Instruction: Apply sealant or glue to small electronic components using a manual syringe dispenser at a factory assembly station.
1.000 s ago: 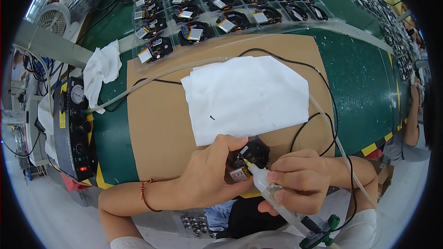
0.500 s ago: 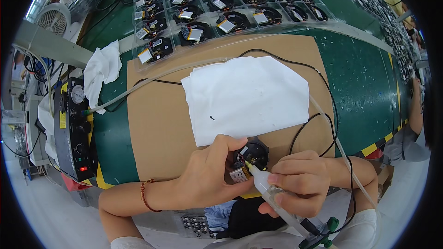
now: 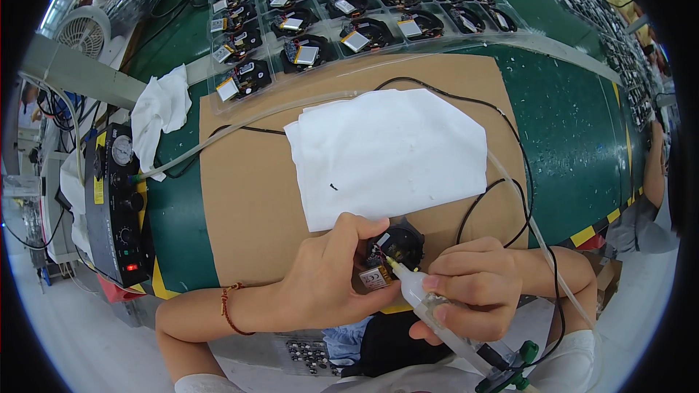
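Note:
Between the thumb and fingers of my left hand (image 3: pixel 324 273) sits a round black electronic assembly (image 3: pixel 405 241). A small silver battery pack (image 3: pixel 375 277) with thin wires hangs at its near left side. My right hand (image 3: pixel 477 287) is closed around a translucent dispensing syringe (image 3: pixel 418 292), tilted with its yellowish needle tip (image 3: pixel 393 263) at the assembly near the wires. Whether the tip touches it I cannot tell. A green and black fitting (image 3: pixel 520 356) caps the syringe's rear end. Just beyond my hands lies a folded white cloth (image 3: pixel 393 153) with a small dark scrap on it.
Brown cardboard (image 3: pixel 244 204) covers the green bench (image 3: pixel 575 145). A clear compartment tray (image 3: pixel 331 47) with many similar assemblies stands at the back. On the left is a black dispenser controller (image 3: pixel 115 204) with a gauge. A clear hose (image 3: pixel 251 122) and black cable (image 3: pixel 520 138) loop around the cloth.
Both hands keep nearly the same place. The assembly and the syringe tip have shifted very slightly, and the syringe's rear fitting has moved a little to the right.

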`<move>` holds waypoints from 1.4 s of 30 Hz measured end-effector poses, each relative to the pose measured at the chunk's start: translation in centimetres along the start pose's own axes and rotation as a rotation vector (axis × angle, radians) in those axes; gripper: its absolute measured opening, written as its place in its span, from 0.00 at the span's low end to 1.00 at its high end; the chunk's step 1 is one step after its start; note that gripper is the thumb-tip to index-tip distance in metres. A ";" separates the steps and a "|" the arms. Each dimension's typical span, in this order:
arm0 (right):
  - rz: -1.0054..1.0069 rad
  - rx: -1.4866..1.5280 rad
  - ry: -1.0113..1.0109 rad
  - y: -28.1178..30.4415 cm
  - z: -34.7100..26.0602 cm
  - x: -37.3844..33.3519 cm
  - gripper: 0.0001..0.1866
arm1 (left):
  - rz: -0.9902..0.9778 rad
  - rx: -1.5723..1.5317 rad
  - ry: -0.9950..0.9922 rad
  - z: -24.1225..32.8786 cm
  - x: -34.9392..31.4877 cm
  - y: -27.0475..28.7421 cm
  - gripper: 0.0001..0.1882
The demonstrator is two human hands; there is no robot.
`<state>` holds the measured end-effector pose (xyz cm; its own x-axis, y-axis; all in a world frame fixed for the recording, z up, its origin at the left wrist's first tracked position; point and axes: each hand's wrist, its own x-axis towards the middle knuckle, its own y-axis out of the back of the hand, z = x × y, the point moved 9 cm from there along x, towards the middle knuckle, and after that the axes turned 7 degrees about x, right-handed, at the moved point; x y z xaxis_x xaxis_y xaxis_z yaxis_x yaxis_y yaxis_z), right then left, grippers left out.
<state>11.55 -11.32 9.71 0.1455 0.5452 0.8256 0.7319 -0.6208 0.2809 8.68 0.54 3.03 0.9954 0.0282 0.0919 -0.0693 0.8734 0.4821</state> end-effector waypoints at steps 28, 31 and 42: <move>-0.070 0.022 -0.029 0.1 0.6 0.0 0.24 | -0.010 -0.037 0.000 -0.3 -0.2 -0.2 0.32; -0.077 0.016 -0.031 -0.1 0.6 -0.1 0.24 | -0.010 -0.038 -0.012 0.1 0.0 0.0 0.31; 0.076 0.041 -0.033 0.8 0.8 -0.2 0.17 | -0.033 0.001 -0.001 0.2 0.0 0.0 0.30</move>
<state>12.61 -11.49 9.40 0.2232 0.5156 0.8272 0.7441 -0.6383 0.1970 8.70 0.44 3.17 0.9970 -0.0015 0.0768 -0.0361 0.8732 0.4860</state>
